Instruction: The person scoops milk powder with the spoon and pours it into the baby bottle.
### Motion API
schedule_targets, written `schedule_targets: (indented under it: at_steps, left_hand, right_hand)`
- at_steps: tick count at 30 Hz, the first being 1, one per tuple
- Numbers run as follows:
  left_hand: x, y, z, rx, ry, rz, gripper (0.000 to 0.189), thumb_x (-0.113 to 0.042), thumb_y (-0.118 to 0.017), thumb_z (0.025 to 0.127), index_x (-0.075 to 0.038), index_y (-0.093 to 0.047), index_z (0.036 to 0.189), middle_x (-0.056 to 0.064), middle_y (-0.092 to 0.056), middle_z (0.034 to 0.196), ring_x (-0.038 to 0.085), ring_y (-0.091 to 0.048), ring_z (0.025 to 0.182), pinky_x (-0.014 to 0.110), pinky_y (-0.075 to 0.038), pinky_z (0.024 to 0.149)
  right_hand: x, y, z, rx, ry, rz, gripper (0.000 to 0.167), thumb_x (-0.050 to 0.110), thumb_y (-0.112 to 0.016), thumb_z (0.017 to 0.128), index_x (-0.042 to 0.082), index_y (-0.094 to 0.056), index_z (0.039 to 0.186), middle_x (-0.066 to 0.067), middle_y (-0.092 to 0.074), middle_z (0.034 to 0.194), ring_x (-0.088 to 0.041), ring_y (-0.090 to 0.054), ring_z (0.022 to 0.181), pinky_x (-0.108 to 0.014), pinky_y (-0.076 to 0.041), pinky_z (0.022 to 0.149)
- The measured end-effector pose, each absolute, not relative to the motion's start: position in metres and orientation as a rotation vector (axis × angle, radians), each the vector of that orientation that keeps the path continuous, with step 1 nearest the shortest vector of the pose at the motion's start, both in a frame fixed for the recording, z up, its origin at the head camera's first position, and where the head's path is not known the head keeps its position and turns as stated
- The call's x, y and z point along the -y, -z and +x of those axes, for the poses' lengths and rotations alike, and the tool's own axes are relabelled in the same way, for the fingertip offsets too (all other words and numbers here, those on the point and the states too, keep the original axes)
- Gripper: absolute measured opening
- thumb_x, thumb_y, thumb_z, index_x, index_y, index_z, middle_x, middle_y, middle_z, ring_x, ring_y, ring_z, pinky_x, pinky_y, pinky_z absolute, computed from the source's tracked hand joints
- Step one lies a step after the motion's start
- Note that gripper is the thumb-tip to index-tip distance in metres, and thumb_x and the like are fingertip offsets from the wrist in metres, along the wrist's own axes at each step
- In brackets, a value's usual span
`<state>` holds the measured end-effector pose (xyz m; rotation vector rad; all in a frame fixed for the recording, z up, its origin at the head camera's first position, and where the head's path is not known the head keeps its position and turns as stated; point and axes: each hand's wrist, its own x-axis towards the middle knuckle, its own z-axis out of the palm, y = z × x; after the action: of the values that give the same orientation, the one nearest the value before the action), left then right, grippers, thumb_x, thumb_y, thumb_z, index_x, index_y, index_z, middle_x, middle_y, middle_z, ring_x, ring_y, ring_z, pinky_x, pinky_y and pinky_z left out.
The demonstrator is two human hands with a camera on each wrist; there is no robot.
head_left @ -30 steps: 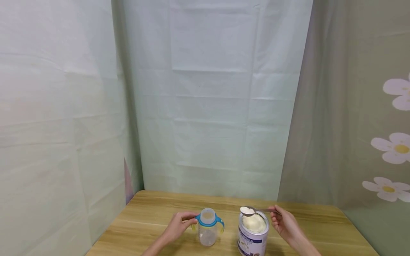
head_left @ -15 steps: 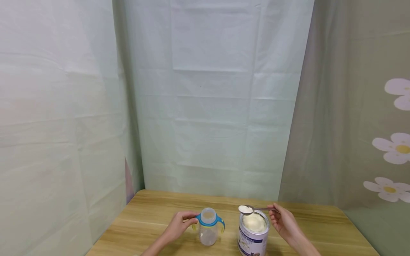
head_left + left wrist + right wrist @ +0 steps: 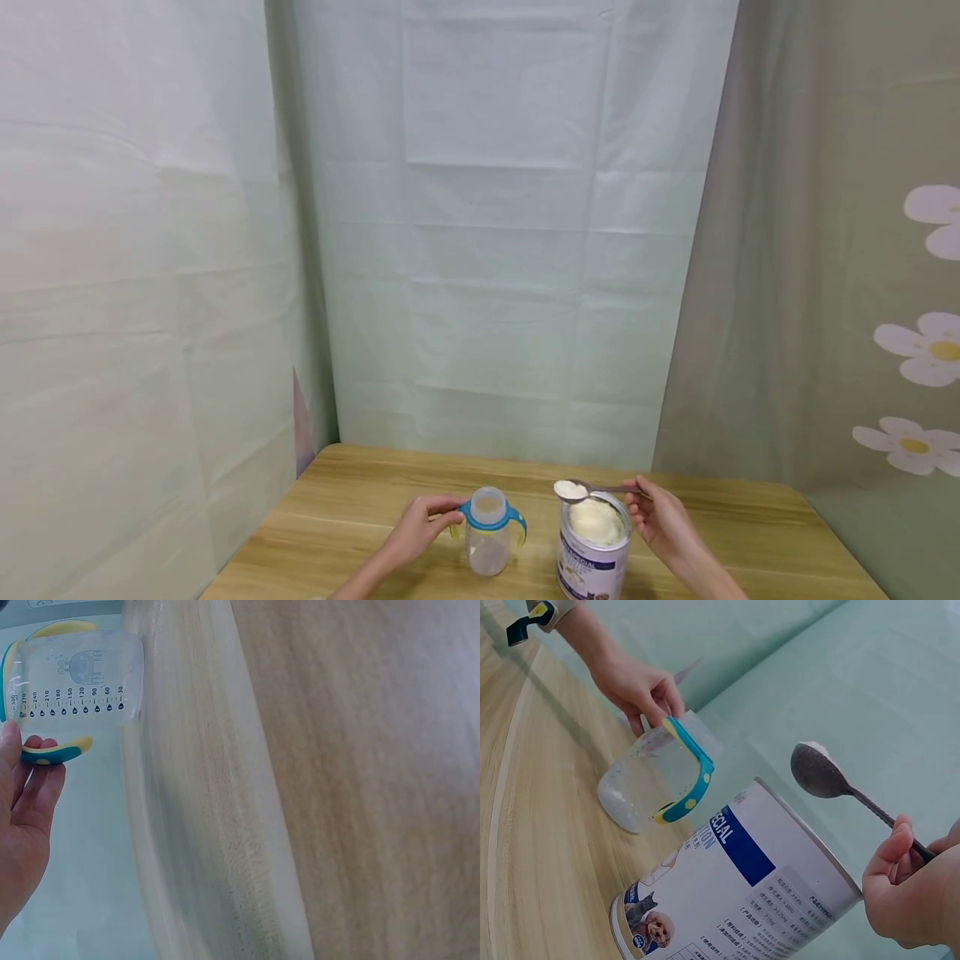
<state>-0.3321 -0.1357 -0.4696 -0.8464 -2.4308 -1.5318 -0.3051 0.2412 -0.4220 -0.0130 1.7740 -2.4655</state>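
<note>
A clear baby bottle point(image 3: 488, 553) with blue and yellow side handles stands uncapped on the table. My left hand point(image 3: 418, 529) pinches its left handle between thumb and fingers; in the left wrist view, a measuring scale shows on the bottle point(image 3: 82, 675). To the right stands an open white tin point(image 3: 589, 567) of pale powder point(image 3: 596, 522). My right hand point(image 3: 665, 527) grips the handle of a dark metal spoon point(image 3: 578, 495), heaped with powder, over the tin's far left rim. In the right wrist view, the spoon's bowl point(image 3: 817, 771) is held above the tin point(image 3: 735, 885), apart from it.
Both items stand on a wood-grain table point(image 3: 360, 492), a short gap between bottle and tin. Pale curtains point(image 3: 495, 250) hang behind and at the left, and a grey-green one with white flowers point(image 3: 911, 446) hangs at the right.
My right hand has moved the loaded spoon slightly left, from above the tin's opening toward the bottle. The left hand, bottle and tin have stayed in place.
</note>
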Motion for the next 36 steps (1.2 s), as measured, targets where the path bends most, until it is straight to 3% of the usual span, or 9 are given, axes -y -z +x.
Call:
schedule_targets:
  at_steps: [11, 36]
  left_hand:
    - [0.1354, 0.4694, -0.3334, 2.430, 1.529, -0.863, 0.024, -0.012, -0.064, 0.091, -0.001, -0.070, 0.111, 0.016, -0.072, 0.107, 0.019, -0.070, 0.096, 0.024, -0.056, 0.080]
    - [0.1360, 0.4689, -0.3339, 2.411, 1.495, -0.906, 0.024, -0.010, -0.064, 0.090, 0.001, -0.070, 0.111, 0.016, -0.073, 0.106, 0.019, -0.070, 0.095, 0.021, -0.055, 0.079]
  right_hand:
    - [-0.2398, 0.4213, -0.3064, -1.761, 2.432, -0.051, 0.040, 0.021, -0.028, 0.106, 0.018, -0.064, 0.088, 0.010, -0.057, 0.075, 0.002, -0.048, 0.064, -0.009, -0.039, 0.055]
    - [-0.2316, 0.4159, -0.3065, -1.707, 2.423, -0.140, 0.041, 0.020, -0.029, 0.106, 0.018, -0.065, 0.088, 0.010, -0.059, 0.077, 0.001, -0.050, 0.067, -0.009, -0.042, 0.060]
